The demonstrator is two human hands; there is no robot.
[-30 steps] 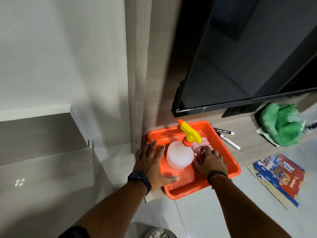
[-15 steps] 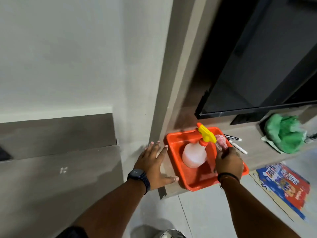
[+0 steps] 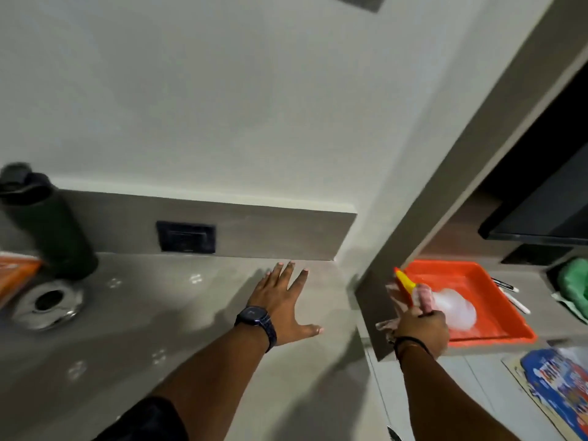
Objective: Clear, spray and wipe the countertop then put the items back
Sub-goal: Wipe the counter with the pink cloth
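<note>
My right hand [image 3: 421, 329] grips a clear spray bottle [image 3: 453, 308] with a yellow trigger, together with a striped pinkish cloth [image 3: 423, 297], lifting both over the near left corner of the orange tray [image 3: 496, 326]. The tray sits on a low shelf at the right. My left hand [image 3: 283, 305] lies flat with spread fingers on the grey countertop [image 3: 178, 319], holding nothing. The bottle is blurred by motion.
A dark green bottle [image 3: 47, 227] stands at the counter's back left beside a round metal grommet [image 3: 47, 302] and an orange item [image 3: 16, 275]. A black socket [image 3: 186, 237] sits in the backsplash. Markers [image 3: 512, 294], a green cloth [image 3: 572, 288], a screen [image 3: 541, 214] and a printed box [image 3: 560, 389] lie at the right.
My right hand closed on the spray bottle and cloth and lifted them toward the tray's left edge. My view swung left, and my left hand moved from the tray onto the countertop.
</note>
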